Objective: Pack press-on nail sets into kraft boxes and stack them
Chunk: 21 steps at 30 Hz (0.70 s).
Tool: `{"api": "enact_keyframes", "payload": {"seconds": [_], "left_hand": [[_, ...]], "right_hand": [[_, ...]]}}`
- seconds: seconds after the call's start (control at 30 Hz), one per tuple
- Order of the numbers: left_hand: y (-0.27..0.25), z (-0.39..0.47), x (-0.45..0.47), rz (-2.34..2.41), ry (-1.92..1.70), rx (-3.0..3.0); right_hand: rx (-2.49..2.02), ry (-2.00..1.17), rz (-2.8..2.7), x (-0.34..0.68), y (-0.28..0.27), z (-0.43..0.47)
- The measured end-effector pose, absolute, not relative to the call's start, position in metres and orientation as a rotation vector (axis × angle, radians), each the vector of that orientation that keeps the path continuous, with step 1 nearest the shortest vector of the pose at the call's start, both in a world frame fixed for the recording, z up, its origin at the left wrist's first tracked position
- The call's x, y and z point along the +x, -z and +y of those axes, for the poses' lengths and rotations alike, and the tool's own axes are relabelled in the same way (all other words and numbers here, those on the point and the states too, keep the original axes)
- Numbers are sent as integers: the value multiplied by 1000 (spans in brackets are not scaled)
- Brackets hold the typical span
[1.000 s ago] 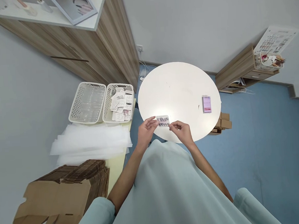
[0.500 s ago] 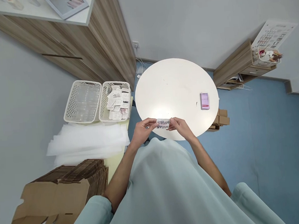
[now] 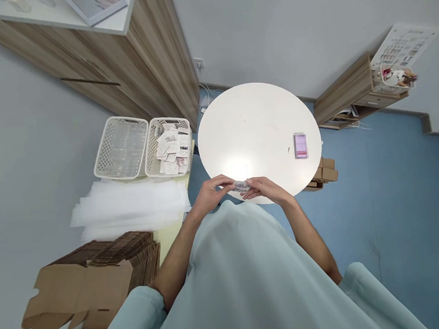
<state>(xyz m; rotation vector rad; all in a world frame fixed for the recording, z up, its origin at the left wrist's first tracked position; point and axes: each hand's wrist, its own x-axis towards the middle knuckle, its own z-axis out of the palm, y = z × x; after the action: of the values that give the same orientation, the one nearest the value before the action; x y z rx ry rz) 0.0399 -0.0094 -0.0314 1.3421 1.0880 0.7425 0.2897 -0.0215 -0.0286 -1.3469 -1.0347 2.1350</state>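
Between both hands is a small flat press-on nail pack [image 3: 240, 186], pale with rows of small dark nail-like pieces. My left hand [image 3: 214, 193] pinches its left end between thumb and fingers. At the other end, my right hand [image 3: 263, 188] grips the pack, its fingers covering part of that side. The pack is held over the near edge of the round white table [image 3: 258, 131]. Fine detail on it is too small to read.
A phone-like purple block [image 3: 300, 146] lies at the table's right. Left stand a basket of cards [image 3: 172, 150] and a basket of clear plastic pieces [image 3: 122, 146]. Nearer are white sheets [image 3: 132, 203] and folded cardboard boxes [image 3: 85, 289]. Small brown boxes [image 3: 327, 171] sit beyond the table.
The pack has been tilted, so less of its face shows. My right hand has shifted slightly left, covering more of it, and its fingers now reach underneath.
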Motion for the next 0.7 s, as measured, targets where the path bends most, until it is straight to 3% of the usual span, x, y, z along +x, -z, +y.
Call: {"api": "enact_keyframes", "payload": {"seconds": [0.13, 0.37, 0.7], "left_hand": [[32, -10, 40, 1134, -750, 1348], [34, -9, 43, 1285, -714, 1053], [26, -9, 54, 1201, -753, 1106]], "right_hand": [[-1335, -2015, -1087, 291, 31, -24], [-1410, -1141, -1521, 282, 33, -33], [-1423, -1102, -1579, 289, 29, -38]]}}
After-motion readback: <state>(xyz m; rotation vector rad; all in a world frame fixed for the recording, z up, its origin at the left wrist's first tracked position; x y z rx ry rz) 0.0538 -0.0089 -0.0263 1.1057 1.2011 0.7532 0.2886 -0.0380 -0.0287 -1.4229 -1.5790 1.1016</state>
